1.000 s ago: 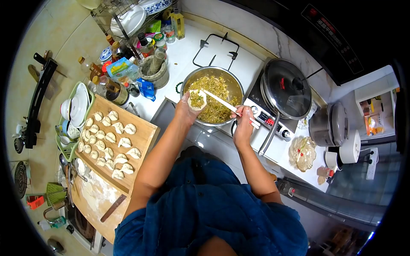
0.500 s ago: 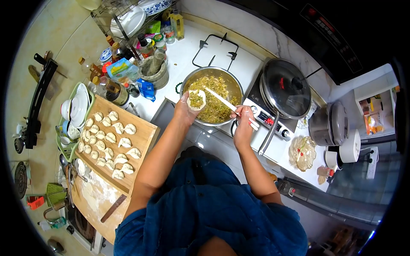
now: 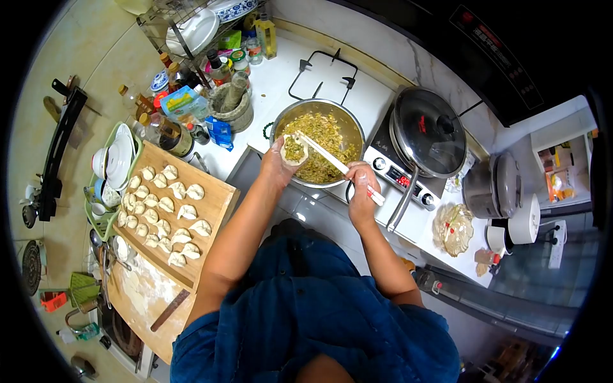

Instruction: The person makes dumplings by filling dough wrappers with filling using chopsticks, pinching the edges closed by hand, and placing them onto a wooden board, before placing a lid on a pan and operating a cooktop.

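Observation:
My left hand (image 3: pixel 278 166) cups a round dumpling wrapper (image 3: pixel 294 150) with chopped filling on it, over the near left rim of a steel bowl (image 3: pixel 359 127). In my right hand (image 3: pixel 363 186) is a pair of pale chopsticks (image 3: pixel 327 155). Their tips reach the upper edge of the wrapper. Greenish-yellow chopped filling (image 3: pixel 322 127) covers much of the bowl's inside. To the left, several folded dumplings (image 3: pixel 186 212) sit in rows on a wooden board (image 3: pixel 216 191).
A lidded pan (image 3: pixel 429 131) stands on an induction cooker to the right, its handle (image 3: pixel 403 201) pointing toward me. Behind the board are bottles (image 3: pixel 167 134) and a stone mortar (image 3: pixel 231 115). A rolling pin (image 3: pixel 170 311) lies on a floured board (image 3: pixel 137 290).
The chopstick tips have moved left, from above the bowl's filling to the wrapper in my left hand. My left hand stays nearly in place.

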Available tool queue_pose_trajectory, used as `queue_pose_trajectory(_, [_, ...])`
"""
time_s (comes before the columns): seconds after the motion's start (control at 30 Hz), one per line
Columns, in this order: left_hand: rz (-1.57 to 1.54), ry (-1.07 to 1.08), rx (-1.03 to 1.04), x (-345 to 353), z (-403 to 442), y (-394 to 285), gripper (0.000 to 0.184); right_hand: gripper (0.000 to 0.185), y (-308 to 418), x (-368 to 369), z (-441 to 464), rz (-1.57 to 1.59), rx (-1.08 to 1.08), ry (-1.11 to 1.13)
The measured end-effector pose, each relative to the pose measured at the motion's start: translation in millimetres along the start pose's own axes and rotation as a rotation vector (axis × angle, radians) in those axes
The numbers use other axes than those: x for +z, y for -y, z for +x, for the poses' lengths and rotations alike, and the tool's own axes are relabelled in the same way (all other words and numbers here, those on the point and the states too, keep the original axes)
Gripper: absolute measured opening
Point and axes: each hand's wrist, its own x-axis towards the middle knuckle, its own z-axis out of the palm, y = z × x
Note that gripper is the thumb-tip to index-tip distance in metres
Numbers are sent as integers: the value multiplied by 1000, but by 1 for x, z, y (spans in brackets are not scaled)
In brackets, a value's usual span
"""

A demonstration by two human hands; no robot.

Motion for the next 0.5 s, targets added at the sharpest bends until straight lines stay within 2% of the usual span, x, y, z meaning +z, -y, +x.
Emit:
queue_pose_trajectory(0.1, [26, -1, 3, 2, -1, 1, 38, 30, 1, 0, 2, 24, 123, 44])
queue_pose_trajectory(0.2, [42, 65, 11, 4, -8, -1, 32, 29, 5, -3, 1, -109, 46, 122])
queue_pose_trajectory(0.3, [48, 42, 27, 4, -7, 0, 34, 27, 2, -3, 0, -89, -24, 93])
queue_pose_trajectory(0.4, [54, 39, 16, 3, -3, 1, 36, 36, 5, -2, 2, -183, -70, 187])
queue_pose_trajectory(0.5, [36, 4, 8, 7, -6, 0, 36, 36, 11, -2, 6, -245, -127, 242])
